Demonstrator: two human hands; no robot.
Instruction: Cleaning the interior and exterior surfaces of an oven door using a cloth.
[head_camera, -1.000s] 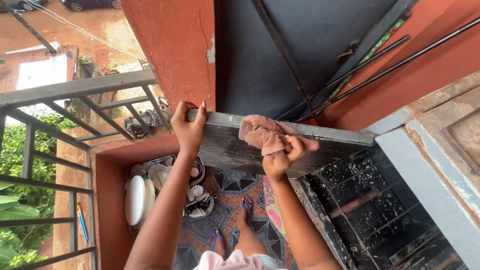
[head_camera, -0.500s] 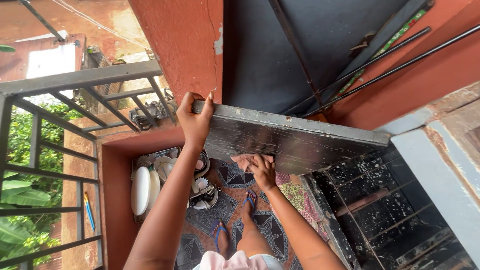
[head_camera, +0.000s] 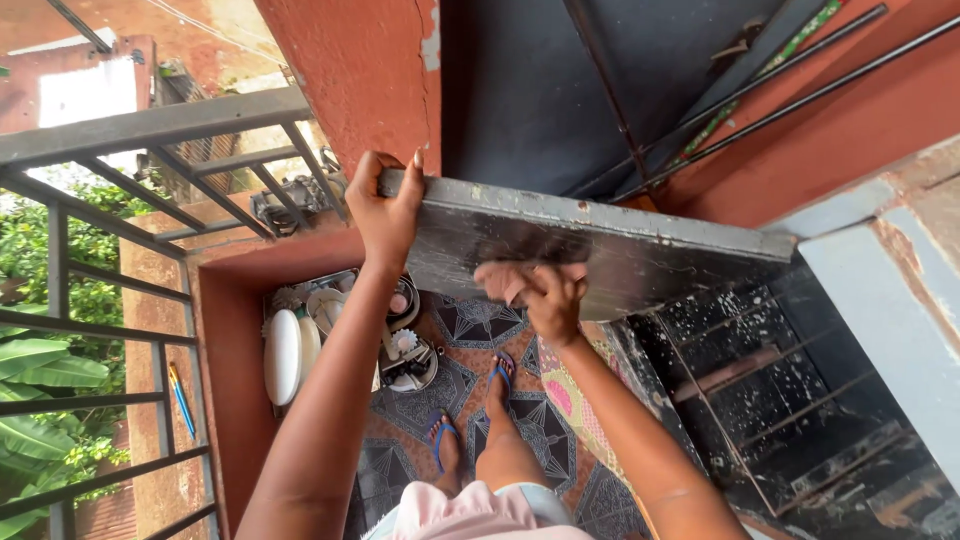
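A view from above is given, looking down past two bare arms to a patterned floor (head_camera: 470, 390) on a small balcony. A dark, scratched door (head_camera: 600, 250) is seen edge-on from the top, running from the middle of the view towards the right. Its top left corner is gripped by the left hand (head_camera: 385, 215), with the fingers curled over the upper edge and the thumb on the near face, so that grip is closed on the door. A pink cloth (head_camera: 505, 280) is pressed flat against the near face of the door, just below the top edge, by the right hand (head_camera: 550, 295); the fingers are closed around the cloth. The two hands are near each other, the left one higher. Below them, two feet in blue sandals (head_camera: 497, 375) are seen on the floor, and a pale pink garment (head_camera: 470, 515) at the bottom edge. To the left of the feet, a pile of white plates (head_camera: 285, 355) and other dishes is stacked against a low red wall (head_camera: 225, 370). Grey metal railings (head_camera: 120, 180) are seen at the left, with green leaves (head_camera: 40, 370) beyond them. A red pillar (head_camera: 360, 70) rises behind the left hand. At the lower right, a dark metal grille (head_camera: 780, 400) is seen beside the door.
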